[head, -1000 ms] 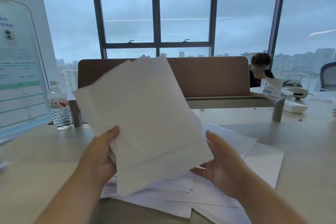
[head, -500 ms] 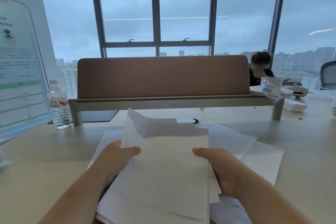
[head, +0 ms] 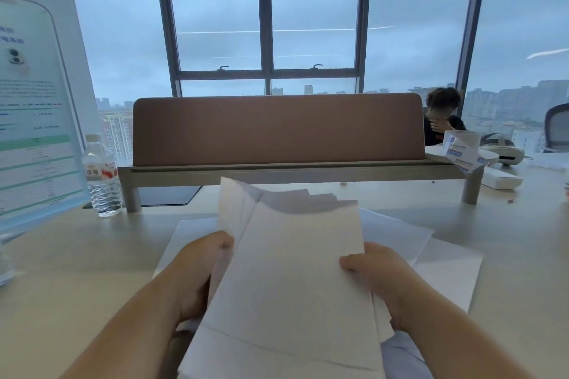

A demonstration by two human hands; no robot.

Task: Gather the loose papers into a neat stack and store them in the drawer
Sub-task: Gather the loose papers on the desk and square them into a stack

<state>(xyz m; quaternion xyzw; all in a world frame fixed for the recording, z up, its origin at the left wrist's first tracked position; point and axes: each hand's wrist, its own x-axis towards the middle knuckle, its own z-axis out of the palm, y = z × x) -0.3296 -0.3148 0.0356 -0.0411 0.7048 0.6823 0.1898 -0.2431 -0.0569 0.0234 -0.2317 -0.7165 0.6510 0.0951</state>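
Head view: at lower centre a bundle of white papers (head: 295, 280) is held tilted up off the bench (head: 77, 271), top edges uneven. The left hand (head: 197, 274) grips its left edge, thumb curled on top; the right hand (head: 378, 274) grips the right edge likewise. More loose sheets (head: 443, 268) lie flat beneath at right. A water bottle (head: 103, 177) stands at left
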